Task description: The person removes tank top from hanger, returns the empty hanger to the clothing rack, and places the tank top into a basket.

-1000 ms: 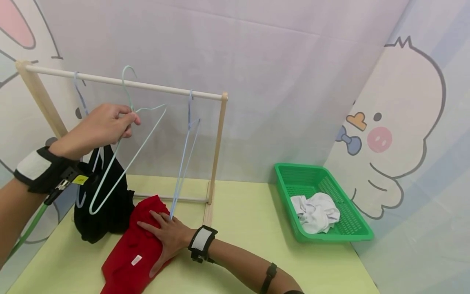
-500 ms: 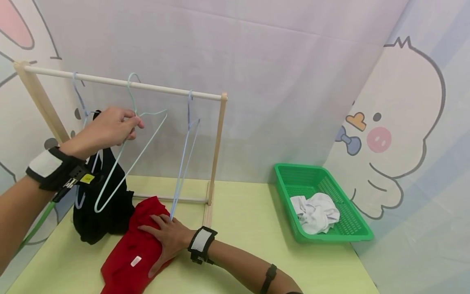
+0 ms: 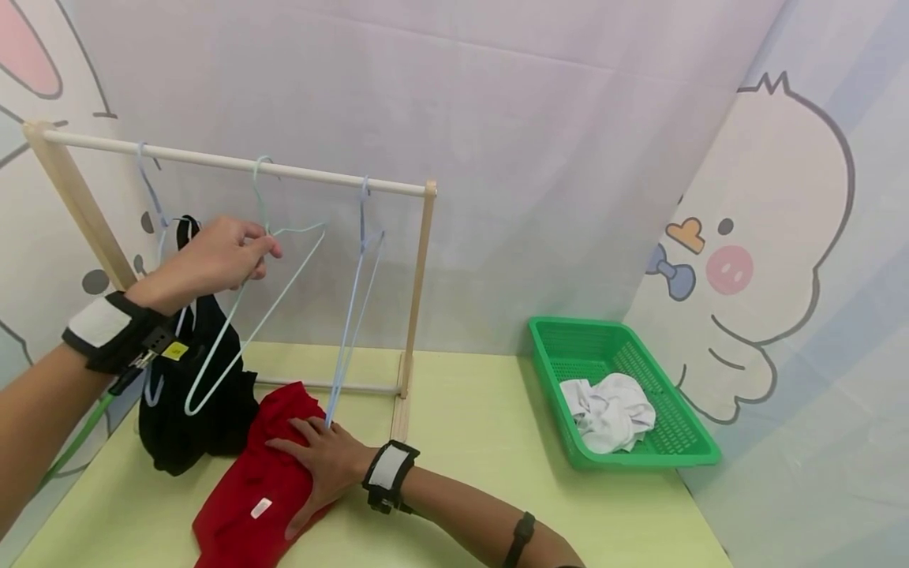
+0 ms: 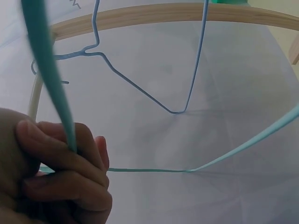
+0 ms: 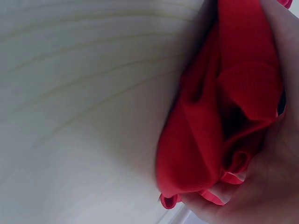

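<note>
In the head view my left hand point(image 3: 226, 256) pinches a mint-green hanger point(image 3: 241, 348) below its hook. The hook lies over the top rail of a small wooden rack point(image 3: 213, 159). The left wrist view shows the curled fingers round the neck of the same hanger point(image 4: 149, 170). My right hand point(image 3: 332, 461) rests with spread fingers on a folded red garment point(image 3: 237, 517) with a small white label. In the right wrist view, folds of the red garment point(image 5: 201, 140) lie beside the palm, and some fingertips are hidden.
A black garment point(image 3: 202, 386) with a strap hangs from a blue hanger point(image 3: 150, 188) at the left. Another blue hanger point(image 3: 347, 339) hangs near the rack's right post, bare. At the right, a green basket point(image 3: 692, 446) holds a crumpled white cloth point(image 3: 612, 412).
My left hand has lowered the mint-green hanger and moved slightly right; its hook came down from above the rail onto it. My right hand has stayed on the red garment.
</note>
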A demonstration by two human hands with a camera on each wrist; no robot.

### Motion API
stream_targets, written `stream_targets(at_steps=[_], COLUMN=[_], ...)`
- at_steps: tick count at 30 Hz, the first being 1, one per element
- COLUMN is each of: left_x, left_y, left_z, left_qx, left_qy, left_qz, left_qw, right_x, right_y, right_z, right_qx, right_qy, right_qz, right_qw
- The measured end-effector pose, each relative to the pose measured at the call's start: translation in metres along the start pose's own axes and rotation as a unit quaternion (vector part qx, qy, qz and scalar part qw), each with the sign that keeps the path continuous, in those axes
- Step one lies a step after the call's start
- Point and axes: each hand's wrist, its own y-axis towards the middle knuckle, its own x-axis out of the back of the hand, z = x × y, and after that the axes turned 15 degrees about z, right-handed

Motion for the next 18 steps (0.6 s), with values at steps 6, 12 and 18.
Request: stream_targets(at_steps=[6,12,18], left_x=[-0.0024,-0.0042,-0.0063], left_y=[-0.0003,-0.0006,-0.0016], left_z=[0.0012,0.0006,0.0001], left_qx=[0.003,-0.001,-0.012], left_qy=[0.009,0.007,0.006], left_qz=[0.001,0.001,-0.002], left_qw=[1.0000,1.0000,0.9999], right_x=[-0.0005,-0.0003,0.0002], right_y=[0.0008,0.0014,-0.0001], right_z=[0.0000,-0.0001,0.0003], right_qx=[0.001,-0.002,0.000], right_qy=[0.001,-0.004,-0.007], right_qz=[-0.001,-0.007,-0.014], right_qw=[1.000,1.000,1.000])
